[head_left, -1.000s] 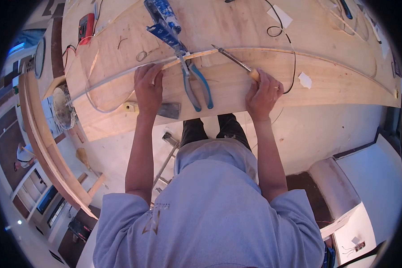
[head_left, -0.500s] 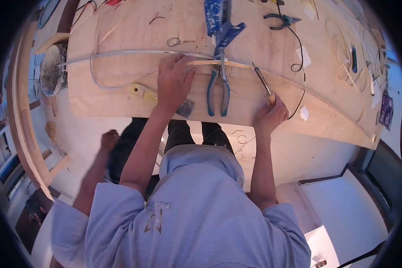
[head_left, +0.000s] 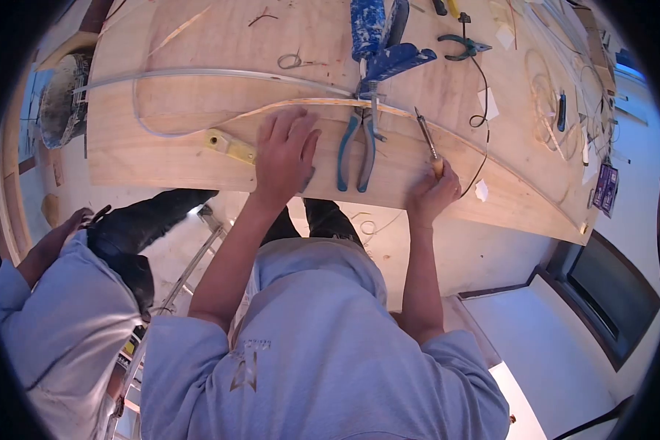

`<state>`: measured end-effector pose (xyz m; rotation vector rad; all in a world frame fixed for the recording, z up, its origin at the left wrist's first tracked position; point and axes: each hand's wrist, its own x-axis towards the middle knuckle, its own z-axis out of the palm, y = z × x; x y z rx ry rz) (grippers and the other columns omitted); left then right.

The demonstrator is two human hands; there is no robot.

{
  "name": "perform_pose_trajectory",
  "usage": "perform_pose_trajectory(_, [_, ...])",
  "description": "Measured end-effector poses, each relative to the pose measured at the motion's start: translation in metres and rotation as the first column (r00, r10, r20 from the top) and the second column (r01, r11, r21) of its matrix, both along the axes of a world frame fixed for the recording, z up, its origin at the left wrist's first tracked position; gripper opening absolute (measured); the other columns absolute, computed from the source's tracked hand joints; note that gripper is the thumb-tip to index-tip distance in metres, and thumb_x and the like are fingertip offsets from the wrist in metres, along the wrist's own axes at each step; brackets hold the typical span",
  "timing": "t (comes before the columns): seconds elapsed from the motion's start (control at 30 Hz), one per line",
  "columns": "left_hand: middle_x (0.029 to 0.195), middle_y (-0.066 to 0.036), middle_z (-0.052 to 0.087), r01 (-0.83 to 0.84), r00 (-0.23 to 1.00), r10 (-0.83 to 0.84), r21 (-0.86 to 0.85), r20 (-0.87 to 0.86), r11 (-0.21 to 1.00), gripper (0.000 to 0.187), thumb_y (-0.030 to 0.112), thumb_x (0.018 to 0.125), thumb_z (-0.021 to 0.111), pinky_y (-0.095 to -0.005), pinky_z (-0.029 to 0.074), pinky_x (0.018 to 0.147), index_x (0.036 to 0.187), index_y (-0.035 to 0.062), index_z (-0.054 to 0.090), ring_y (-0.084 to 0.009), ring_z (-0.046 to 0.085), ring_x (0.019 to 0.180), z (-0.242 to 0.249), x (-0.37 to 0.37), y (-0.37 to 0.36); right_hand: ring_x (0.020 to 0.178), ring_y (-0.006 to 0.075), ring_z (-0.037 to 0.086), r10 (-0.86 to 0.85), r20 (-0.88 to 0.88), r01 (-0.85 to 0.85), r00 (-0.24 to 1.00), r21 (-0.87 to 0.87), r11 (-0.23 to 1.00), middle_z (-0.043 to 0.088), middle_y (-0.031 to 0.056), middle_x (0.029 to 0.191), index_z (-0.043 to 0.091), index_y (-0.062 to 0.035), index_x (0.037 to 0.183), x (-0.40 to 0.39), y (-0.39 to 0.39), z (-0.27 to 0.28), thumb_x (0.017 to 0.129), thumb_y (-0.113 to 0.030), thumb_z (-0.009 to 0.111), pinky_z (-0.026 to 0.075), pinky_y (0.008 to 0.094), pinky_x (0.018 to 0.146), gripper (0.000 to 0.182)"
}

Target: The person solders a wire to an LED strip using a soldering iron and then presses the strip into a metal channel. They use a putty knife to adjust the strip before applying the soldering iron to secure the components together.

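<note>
My right hand holds a soldering iron by its wooden handle, the metal tip pointing away from me. That tip is close to the right end of a thin pale strip that curves across the table. Below the strip, my left hand is over the wooden tabletop, fingers stretched out and somewhat blurred, gripping nothing visible. Between my hands lie pliers with blue-grey handles, their jaws at the strip. A paint-spattered blue tool stands just behind them. A small grey piece is mostly hidden by my left hand.
A yellow flat piece lies left of my hand. Clear tubing runs across the left. Green-handled cutters, the iron's cord and paper scraps are at right. Another person is at my left.
My left hand has drawn back from the strip toward me. My right hand keeps the soldering iron near the strip. The other person has moved farther left, and the view has shifted.
</note>
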<state>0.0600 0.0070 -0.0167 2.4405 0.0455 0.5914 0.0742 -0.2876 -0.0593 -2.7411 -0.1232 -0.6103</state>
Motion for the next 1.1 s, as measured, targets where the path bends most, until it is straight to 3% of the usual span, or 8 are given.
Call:
perform_pose_trajectory(0.2, [0.109,-0.004,0.064,0.067,0.997,-0.061,0.123,-0.051,0.99,0.029,0.018,0.082,0.072,-0.0444,0.035,0.097,0.11,0.0127,0.068,-0.0246,0.055,0.11,0.004,0.033,0.003,0.105,0.0286,0.056,0.006,-0.022,-0.006,1.0,0.026,1.0,0.064,0.0116,0.11,0.057,-0.0033,0.122,-0.001,0.0,0.001,0.093,-0.016,0.057,0.031,0.0437,0.099,0.032])
perform_pose_trajectory(0.4, [0.105,0.0,0.065,0.092,0.996,-0.088,0.151,-0.034,0.984,0.022,0.015,0.083,0.071,-0.0434,0.035,0.096,0.105,0.0129,0.07,-0.0219,0.057,0.107,-0.006,0.042,0.014,0.101,0.0312,0.056,0.036,0.026,-0.036,0.999,-0.011,0.999,0.063,0.013,0.106,0.056,-0.0006,0.121,0.002,0.0,-0.001,0.095,-0.019,0.053,0.033,0.045,0.095,0.032])
perform_pose_trajectory(0.8, [0.103,-0.003,0.065,0.108,0.994,-0.108,0.054,0.003,0.993,0.022,0.01,0.081,0.072,-0.0425,0.037,0.096,0.103,0.0111,0.07,-0.0241,0.059,0.104,-0.004,0.04,0.017,0.097,0.031,0.056,0.038,0.024,-0.037,0.999,-0.04,0.999,0.063,0.0128,0.104,0.055,-0.0009,0.122,0.002,0.001,0.002,0.097,-0.02,0.053,0.034,0.0449,0.093,0.032])
perform_pose_trajectory(1.1, [0.105,-0.004,0.066,0.118,0.993,-0.118,0.032,0.01,0.993,0.022,0.009,0.081,0.071,-0.0424,0.04,0.094,0.103,0.0098,0.07,-0.0261,0.059,0.104,-0.01,0.045,0.017,0.1,0.0307,0.056,0.091,0.043,-0.088,0.995,-0.049,0.995,0.063,0.0125,0.105,0.055,0.0,0.123,0.002,-0.001,0.001,0.095,-0.015,0.054,0.034,0.0443,0.094,0.032])
